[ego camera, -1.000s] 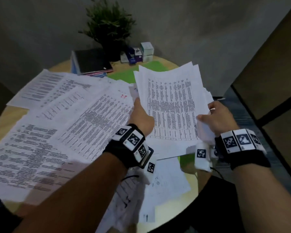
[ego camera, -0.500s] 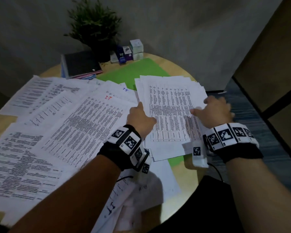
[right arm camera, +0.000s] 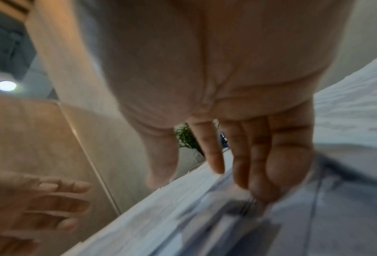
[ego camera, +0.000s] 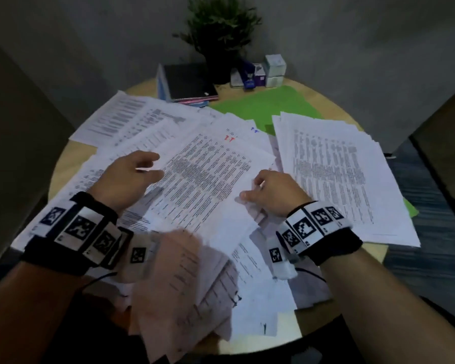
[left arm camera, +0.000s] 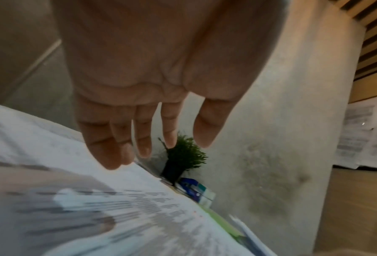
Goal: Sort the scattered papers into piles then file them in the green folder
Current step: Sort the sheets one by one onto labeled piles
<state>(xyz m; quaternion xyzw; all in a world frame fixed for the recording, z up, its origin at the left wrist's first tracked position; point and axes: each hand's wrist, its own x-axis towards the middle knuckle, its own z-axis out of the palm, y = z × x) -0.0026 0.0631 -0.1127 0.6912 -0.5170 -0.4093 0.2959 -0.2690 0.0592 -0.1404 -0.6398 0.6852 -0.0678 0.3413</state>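
Nearest the person, a loose fan of papers (ego camera: 195, 292) hangs over the front edge of the round bench (ego camera: 63, 164), and these sheets are the first risk: any sweep of a forearm across them could send them sliding to the floor. Just beyond, toward the green folder (ego camera: 268, 106), both hands hover at one large printed sheet (ego camera: 208, 177). The left hand (ego camera: 128, 177) is spread and relaxed at its left edge, fingers (left arm camera: 117, 138) straight and holding nothing; the right hand (ego camera: 276, 191) has its fingers (right arm camera: 277, 155) bent down onto the sheet's right edge, though blur hides whether they actually pinch it. If only one edge lifts, the sheet may drag the overlapping pages beneath and muddle the sorting. Right of that sheet, a gathered pile (ego camera: 339, 174) lies on top of the folder, covering most of it, so the folder probably cannot be opened without shifting the pile, which could splay it. Behind the folder stand a dark notebook (ego camera: 188, 81), small boxes (ego camera: 273, 70) and a potted plant (ego camera: 221, 35).
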